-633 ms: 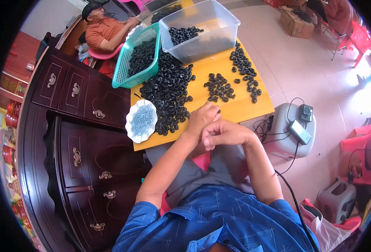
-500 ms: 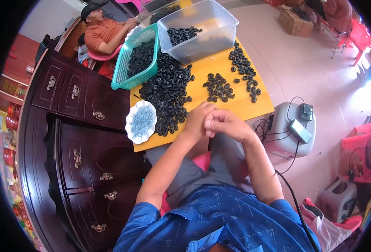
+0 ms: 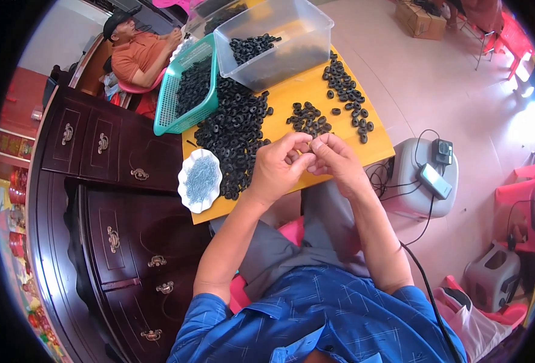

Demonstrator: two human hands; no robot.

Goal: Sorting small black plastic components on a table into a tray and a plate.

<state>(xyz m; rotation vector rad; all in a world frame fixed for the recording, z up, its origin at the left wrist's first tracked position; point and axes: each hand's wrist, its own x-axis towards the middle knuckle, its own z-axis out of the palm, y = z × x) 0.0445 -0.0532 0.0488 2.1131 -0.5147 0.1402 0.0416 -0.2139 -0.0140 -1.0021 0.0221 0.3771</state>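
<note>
My left hand [image 3: 278, 169] and my right hand [image 3: 339, 164] meet over the near edge of the yellow table [image 3: 373, 145]. Their fingertips pinch together around something small, which the fingers mostly hide. Just beyond them lies a small cluster of black ring-like pieces [image 3: 307, 116]. To the left of my hands spreads a big heap of similar black pieces [image 3: 234, 121]. A white scalloped dish [image 3: 183, 189] at the table's left corner holds many thin, bluish-silver metal pins [image 3: 201, 178].
A green basket [image 3: 164, 116] and a clear plastic bin [image 3: 313, 39], both with black pieces, stand at the far side. More pieces [image 3: 346, 91] lie at right. A dark wooden cabinet [image 3: 140, 212] flanks the left; a grey stool [image 3: 413, 202] bears cabled devices. Another person [image 3: 140, 57] sits far left.
My hands have gone from overlapping, the right one over the left, to side by side with fingertips meeting. The view has shifted slightly.
</note>
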